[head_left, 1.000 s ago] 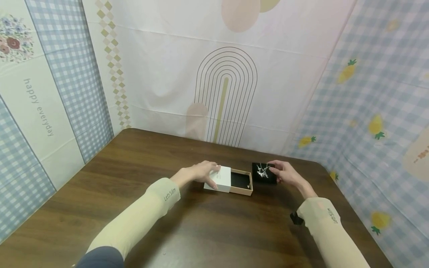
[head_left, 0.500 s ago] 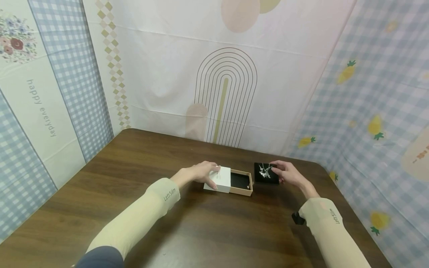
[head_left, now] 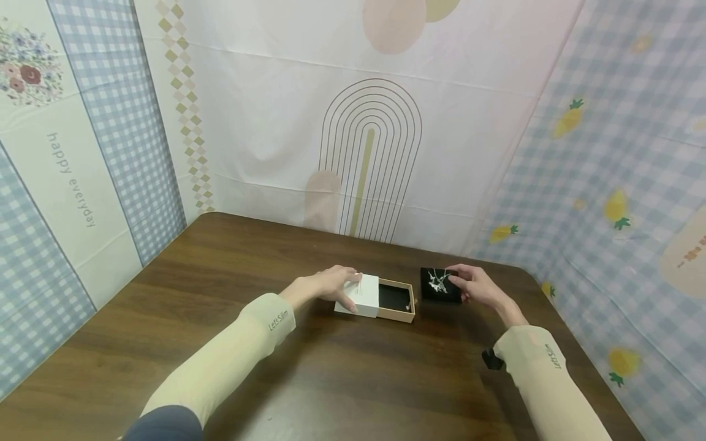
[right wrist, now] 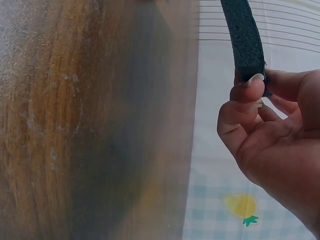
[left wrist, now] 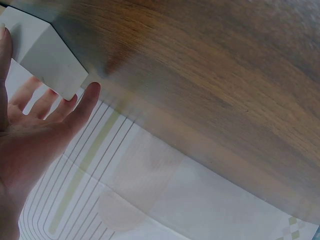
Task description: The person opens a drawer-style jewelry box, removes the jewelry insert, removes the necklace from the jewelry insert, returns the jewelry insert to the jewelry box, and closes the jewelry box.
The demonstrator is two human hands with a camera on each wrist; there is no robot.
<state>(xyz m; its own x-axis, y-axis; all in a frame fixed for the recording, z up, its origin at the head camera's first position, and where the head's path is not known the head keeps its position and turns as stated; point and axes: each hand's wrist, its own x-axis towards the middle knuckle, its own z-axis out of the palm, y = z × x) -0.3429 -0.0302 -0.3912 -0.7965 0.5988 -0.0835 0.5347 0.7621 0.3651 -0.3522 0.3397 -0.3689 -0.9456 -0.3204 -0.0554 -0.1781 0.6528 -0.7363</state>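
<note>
My left hand (head_left: 330, 283) grips the white sleeve (head_left: 369, 293) of a small jewelry box, thumb on the near side and fingers on the far side. From the sleeve's right end its gold-edged tray (head_left: 398, 316) is slid partly out, showing a black inside with a small pale item near the right end. To the right of the tray, my right hand (head_left: 473, 285) pinches the right edge of a black foam pad (head_left: 431, 295). A silver necklace (head_left: 437, 282) lies across the pad's top. The right wrist view shows the pad edge-on (right wrist: 242, 37) between thumb and fingers.
Both hands are over a dark brown wooden table (head_left: 331, 380), toward its far side. Behind it hangs a white patterned cloth (head_left: 265, 122). Blue checked cloth (head_left: 618, 153) hangs at the right, with more on the left.
My right hand has shifted slightly to the right with the foam pad and necklace, widening the gap to the tray. The left hand and box stay where they were.
</note>
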